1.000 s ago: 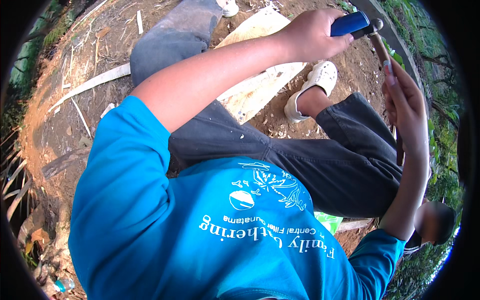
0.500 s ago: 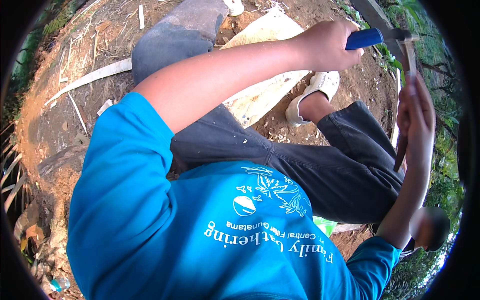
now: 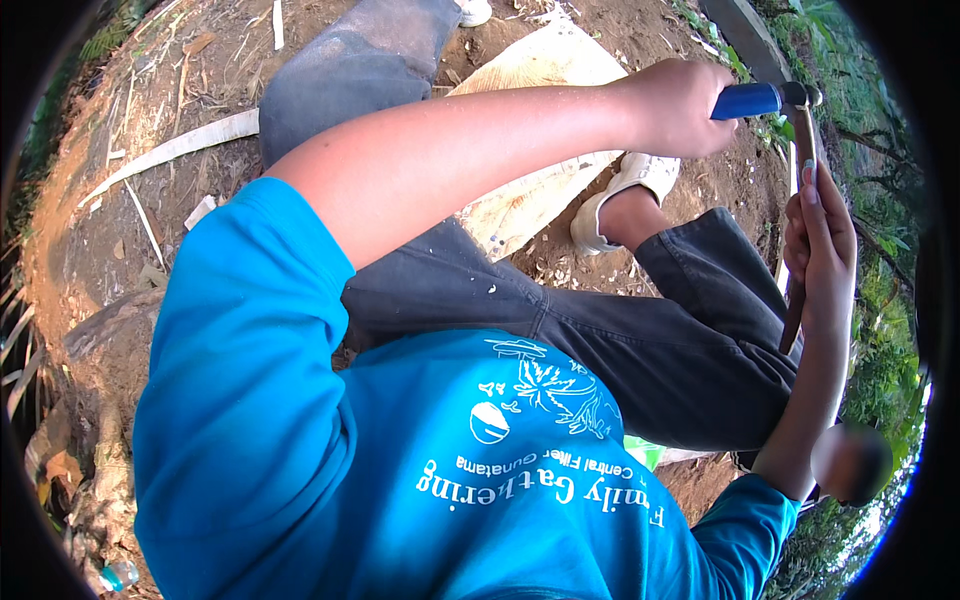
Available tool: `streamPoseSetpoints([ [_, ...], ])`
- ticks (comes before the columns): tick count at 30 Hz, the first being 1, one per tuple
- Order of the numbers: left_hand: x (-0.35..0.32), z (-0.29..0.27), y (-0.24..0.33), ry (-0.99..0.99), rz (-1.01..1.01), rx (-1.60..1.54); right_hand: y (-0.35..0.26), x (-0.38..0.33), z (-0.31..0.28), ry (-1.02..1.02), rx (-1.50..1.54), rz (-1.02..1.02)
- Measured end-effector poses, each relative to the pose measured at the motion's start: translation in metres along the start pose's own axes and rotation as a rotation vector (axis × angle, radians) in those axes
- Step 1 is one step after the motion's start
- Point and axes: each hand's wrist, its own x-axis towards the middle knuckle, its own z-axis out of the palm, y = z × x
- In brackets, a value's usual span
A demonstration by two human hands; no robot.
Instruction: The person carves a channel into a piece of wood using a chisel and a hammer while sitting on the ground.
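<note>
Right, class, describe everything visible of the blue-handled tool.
The blue-handled tool has a round blue grip, plastic-looking, ending in a dark metal head. It lies nearly level, raised above the earth. A person's hand is closed round its near end; its head nears the thin dark strip a second hand holds upright.

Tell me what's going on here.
A person in a blue shirt sits on bare dirt with legs in dark trousers stretched out. The left hand reaches across the body with a closed grip on a blue-handled tool. The right hand holds a thin dark stick upright. The tool's metal end is at the top of the stick. A pale board lies on the ground beside a white shoe.
</note>
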Motion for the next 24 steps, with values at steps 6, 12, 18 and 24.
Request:
streamPoseSetpoints([
  [6,0.000,-0.001,-0.002,-0.038,-0.043,-0.022,0.000,-0.005,-0.007,-0.036,0.110,-0.050],
  [12,0.002,0.001,-0.005,-0.105,-0.092,-0.011,0.002,-0.002,-0.017,-0.062,0.125,-0.057],
  [18,-0.005,0.010,-0.007,-0.194,-0.090,0.033,0.003,0.000,-0.016,-0.001,0.230,-0.123],
  [24,-0.020,0.000,-0.001,-0.341,-0.288,-0.099,0.000,-0.011,-0.008,-0.049,0.022,-0.015],
])
